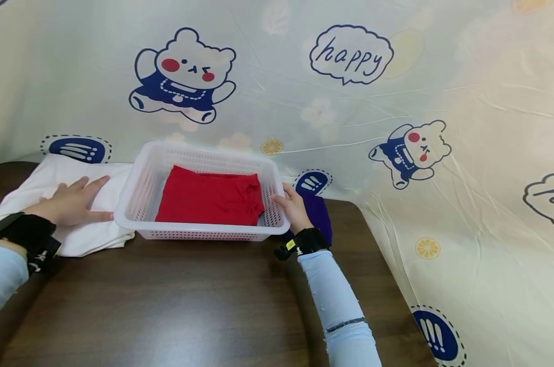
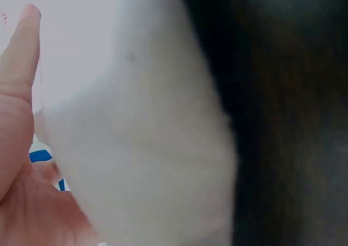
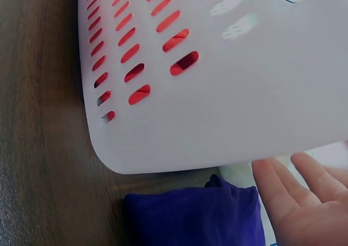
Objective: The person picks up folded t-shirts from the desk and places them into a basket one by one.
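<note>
A white plastic basket (image 1: 203, 232) with slotted walls stands toward the back of the table. Folded red cloth (image 1: 208, 199) lies inside it. My right hand (image 1: 293, 209) holds the basket's right rim, its thumb over the edge and the other fingers along the outside. To the left, my left hand (image 1: 72, 204) rests on folded white cloth (image 1: 93, 242) with fingers spread, the thumb reaching to the basket's left side. In the left wrist view, that white cloth (image 2: 141, 148) fills the middle beside the hand. Dark purple cloth (image 3: 201, 219) lies right of the basket, partly behind my right hand.
The dark wooden table (image 1: 180, 300) extends in front of the basket. Behind it hangs a pale sheet (image 1: 277, 66) printed with bears and lettering, which also drapes down the table's right side.
</note>
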`<state>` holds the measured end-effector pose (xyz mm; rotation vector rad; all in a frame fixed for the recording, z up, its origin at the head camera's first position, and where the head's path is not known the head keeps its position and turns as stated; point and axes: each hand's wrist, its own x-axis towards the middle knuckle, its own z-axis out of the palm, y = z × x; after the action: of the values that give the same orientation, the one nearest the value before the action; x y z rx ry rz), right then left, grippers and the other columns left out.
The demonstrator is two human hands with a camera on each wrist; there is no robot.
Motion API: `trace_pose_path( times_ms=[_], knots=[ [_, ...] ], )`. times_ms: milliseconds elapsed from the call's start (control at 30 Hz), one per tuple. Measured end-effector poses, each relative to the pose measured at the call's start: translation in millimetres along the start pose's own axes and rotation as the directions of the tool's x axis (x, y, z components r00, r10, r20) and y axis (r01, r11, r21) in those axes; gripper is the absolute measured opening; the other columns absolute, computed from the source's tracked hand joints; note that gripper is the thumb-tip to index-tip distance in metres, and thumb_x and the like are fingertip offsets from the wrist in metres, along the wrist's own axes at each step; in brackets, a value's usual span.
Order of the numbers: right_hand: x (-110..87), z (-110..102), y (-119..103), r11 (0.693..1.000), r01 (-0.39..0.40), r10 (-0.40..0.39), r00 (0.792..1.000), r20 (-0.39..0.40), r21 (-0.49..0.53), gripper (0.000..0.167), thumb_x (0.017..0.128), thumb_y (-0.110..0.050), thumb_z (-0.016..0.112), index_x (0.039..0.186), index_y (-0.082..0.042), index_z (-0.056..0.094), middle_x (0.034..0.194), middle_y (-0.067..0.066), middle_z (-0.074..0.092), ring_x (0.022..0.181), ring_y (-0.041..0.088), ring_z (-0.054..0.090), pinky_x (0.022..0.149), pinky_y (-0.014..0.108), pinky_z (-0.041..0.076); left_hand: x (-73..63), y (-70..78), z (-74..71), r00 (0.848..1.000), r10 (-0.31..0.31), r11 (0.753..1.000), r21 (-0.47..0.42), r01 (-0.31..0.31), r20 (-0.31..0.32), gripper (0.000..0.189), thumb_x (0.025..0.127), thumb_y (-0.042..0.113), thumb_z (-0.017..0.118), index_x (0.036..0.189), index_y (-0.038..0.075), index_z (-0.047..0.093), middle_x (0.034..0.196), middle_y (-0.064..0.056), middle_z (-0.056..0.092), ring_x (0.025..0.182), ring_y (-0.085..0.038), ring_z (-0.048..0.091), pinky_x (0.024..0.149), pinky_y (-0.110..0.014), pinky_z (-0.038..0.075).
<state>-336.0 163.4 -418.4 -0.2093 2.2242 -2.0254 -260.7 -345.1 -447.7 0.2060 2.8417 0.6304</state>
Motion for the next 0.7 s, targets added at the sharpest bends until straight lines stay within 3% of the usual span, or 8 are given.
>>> trace_pose_path(
  times_ms=[133,267,433,700],
  knots=[
    [-3.2,-1.1,-6.8,1.0,-0.012,0.011,0.999,0.037,0.012,0.053,0.101,-0.004,0.057,0.152,-0.006,0.042,0.151,0.021,0.049,0.133,0.042,0.051,0.106,0.058,0.044,3.5,0.6,-0.1,1.0,0.028,1.0,0.003,-0.028,0.005,0.126,0.083,0.063,0.073,0.158,0.001,-0.008,0.145,-0.055,0.0,0.134,-0.072,-0.007,0.097,-0.088,-0.003],
    [-10.4,-0.3,-18.5,1.0,-0.009,0.007,0.997,0.082,0.024,0.057,0.101,-0.002,0.055,0.155,0.0,0.035,0.154,0.027,0.041,0.136,0.048,0.045,0.108,0.061,0.04,3.8,1.9,0.7,0.999,0.032,0.999,0.005,-0.033,0.039,0.127,0.084,0.063,0.072,0.157,0.001,-0.012,0.143,-0.057,-0.009,0.135,-0.068,-0.017,0.098,-0.084,-0.015],
    [-9.8,0.8,-17.6,1.0,-0.003,0.001,0.998,0.065,0.022,0.056,0.101,-0.003,0.056,0.154,-0.001,0.038,0.152,0.027,0.044,0.135,0.047,0.047,0.108,0.06,0.041,-0.2,5.1,1.2,0.994,-0.008,0.998,-0.062,0.016,0.113,0.13,0.083,0.065,0.071,0.154,0.0,-0.016,0.142,-0.054,-0.023,0.129,-0.069,-0.028,0.095,-0.077,-0.028],
    [1.1,2.7,2.6,1.0,0.005,-0.005,1.0,0.003,-0.014,0.049,0.1,-0.008,0.059,0.148,-0.011,0.049,0.148,0.019,0.053,0.129,0.038,0.056,0.104,0.056,0.047,-12.1,8.3,1.6,0.99,-0.04,0.998,-0.05,0.047,0.137,0.131,0.08,0.062,0.075,0.155,-0.002,-0.011,0.141,-0.057,-0.011,0.131,-0.071,-0.015,0.097,-0.081,-0.02]
  ],
)
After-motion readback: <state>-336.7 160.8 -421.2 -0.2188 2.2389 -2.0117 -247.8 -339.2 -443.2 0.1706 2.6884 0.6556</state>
